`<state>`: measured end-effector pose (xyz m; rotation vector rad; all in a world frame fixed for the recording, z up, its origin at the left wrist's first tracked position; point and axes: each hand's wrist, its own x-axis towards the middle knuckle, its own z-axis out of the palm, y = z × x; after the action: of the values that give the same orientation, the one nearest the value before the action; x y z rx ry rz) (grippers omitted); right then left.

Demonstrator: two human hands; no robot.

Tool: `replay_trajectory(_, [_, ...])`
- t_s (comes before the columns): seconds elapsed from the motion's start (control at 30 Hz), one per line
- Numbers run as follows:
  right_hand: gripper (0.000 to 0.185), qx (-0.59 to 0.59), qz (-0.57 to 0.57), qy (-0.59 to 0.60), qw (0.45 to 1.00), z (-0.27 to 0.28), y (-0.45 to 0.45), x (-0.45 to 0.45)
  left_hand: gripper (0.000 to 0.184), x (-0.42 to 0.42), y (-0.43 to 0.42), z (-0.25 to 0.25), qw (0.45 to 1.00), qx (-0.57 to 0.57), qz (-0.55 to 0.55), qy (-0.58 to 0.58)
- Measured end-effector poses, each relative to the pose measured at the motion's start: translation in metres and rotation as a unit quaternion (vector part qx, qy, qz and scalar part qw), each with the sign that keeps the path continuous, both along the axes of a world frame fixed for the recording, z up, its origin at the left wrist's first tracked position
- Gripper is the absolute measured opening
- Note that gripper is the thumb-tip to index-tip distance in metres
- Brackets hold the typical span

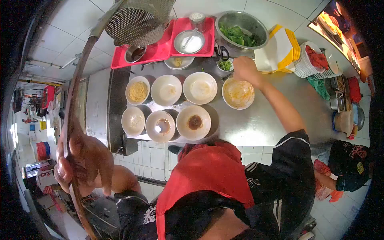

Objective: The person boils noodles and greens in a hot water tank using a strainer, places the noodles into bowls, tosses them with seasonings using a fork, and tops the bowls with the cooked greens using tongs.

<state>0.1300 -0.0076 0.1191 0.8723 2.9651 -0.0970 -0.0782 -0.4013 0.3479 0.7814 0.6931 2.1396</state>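
My left hand (89,164) is closed around the long wooden handle of a noodle strainer (138,22). Its perforated metal basket is raised over the back left of the counter. My right hand (245,71) has its fingers closed, pointing down; what they hold, if anything, is hidden. It is above the back rim of a sauce-smeared bowl (238,94), beside a small bowl of chopped greens (225,65). Left of it stand several white bowls: one with noodles (138,92), one with dark sauce (195,123), others with a little seasoning or liquid (166,90).
Red trays (168,48) at the back hold a sauce pot (135,53) and a bowl of white powder (189,41). A steel basin of leafy greens (241,32), yellow-edged containers (276,52) and stacked bowls (306,64) stand to the right. Another person (348,166) is at the far right.
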Motion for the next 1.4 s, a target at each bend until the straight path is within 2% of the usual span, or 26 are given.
replay_trajectory(0.2, [0.019, -0.058, -0.073, 0.017, 0.995, 0.015, 0.007, 0.021, 0.036, -0.011, -0.027, 0.012, 0.993, 0.002, -0.12, 0.018])
replay_trajectory(0.27, [0.019, -0.066, -0.052, 0.147, 0.986, 0.045, -0.01, 0.038, 0.033, -0.033, -0.059, -0.007, 0.989, 0.039, -0.137, 0.037])
replay_trajectory(0.3, [0.019, -0.067, -0.043, 0.212, 0.974, 0.066, -0.019, 0.049, 0.029, -0.031, -0.071, -0.011, 0.994, 0.037, -0.094, 0.034])
replay_trajectory(0.33, [0.019, -0.096, -0.059, 0.226, 0.967, 0.088, -0.028, 0.056, 0.025, -0.029, -0.082, -0.014, 0.998, 0.033, -0.051, 0.032])
replay_trajectory(0.37, [0.02, -0.127, -0.075, 0.24, 0.96, 0.11, -0.034, 0.062, 0.019, -0.016, -0.085, -0.013, 0.999, -0.005, 0.044, 0.015])
replay_trajectory(0.4, [0.019, -0.131, -0.099, 0.272, 0.948, 0.131, -0.038, 0.068, 0.016, -0.004, -0.077, -0.011, 0.997, 0.027, 0.054, -0.052])
replay_trajectory(0.43, [0.018, -0.136, -0.124, 0.304, 0.935, 0.146, -0.04, 0.074, 0.017, -0.007, -0.084, -0.015, 0.996, 0.017, 0.077, -0.042])
replay_trajectory(0.53, [0.019, 0.023, -0.163, 0.278, 0.946, 0.162, -0.02, 0.078, 0.018, -0.01, -0.095, -0.02, 0.992, -0.024, 0.126, -0.005])
replay_trajectory(0.63, [0.021, 0.168, -0.212, 0.23, 0.935, 0.147, -0.016, 0.064, 0.019, -0.018, -0.1, -0.021, 0.986, -0.057, 0.154, -0.01])
replay_trajectory(0.67, [0.022, 0.183, -0.189, 0.243, 0.934, 0.141, -0.018, 0.067, 0.021, -0.02, -0.101, -0.022, 0.99, -0.062, 0.126, 0.033])
replay_trajectory(0.77, [0.022, 0.055, -0.172, 0.265, 0.947, 0.14, -0.049, 0.062, 0.023, -0.015, -0.1, -0.022, 0.985, -0.079, 0.154, 0.018])
replay_trajectory(0.8, [0.021, 0.039, -0.148, 0.237, 0.959, 0.13, -0.056, 0.058, 0.021, -0.018, -0.102, -0.023, 0.989, -0.074, 0.129, 0.013])
replay_trajectory(0.9, [0.015, -0.019, -0.118, 0.141, 0.983, 0.073, -0.064, 0.04, 0.018, -0.014, -0.096, -0.025, 0.986, -0.072, 0.148, -0.014])
replay_trajectory(0.97, [0.012, 0.012, -0.068, 0.104, 0.992, 0.029, -0.059, 0.028, 0.016, -0.014, -0.092, -0.026, 0.987, -0.065, 0.143, -0.029])
replay_trajectory(1.03, [0.02, -0.026, -0.083, 0.077, 0.993, 0.01, -0.061, 0.014, 0.016, -0.014, -0.091, -0.025, 0.987, -0.07, 0.14, -0.028])
replay_trajectory(1.17, [0.025, -0.131, -0.16, 0.081, 0.975, -0.006, -0.051, -0.024, 0.018, -0.012, -0.093, -0.025, 0.988, -0.077, 0.13, -0.024])
replay_trajectory(1.27, [0.023, -0.138, -0.175, 0.077, 0.972, -0.011, -0.044, -0.047, 0.019, -0.015, -0.092, -0.023, 0.988, -0.084, 0.13, -0.014])
replay_trajectory(1.4, [0.018, -0.128, -0.126, 0.051, 0.982, -0.013, -0.045, -0.06, 0.02, -0.018, -0.092, -0.024, 0.986, -0.091, 0.139, -0.013])
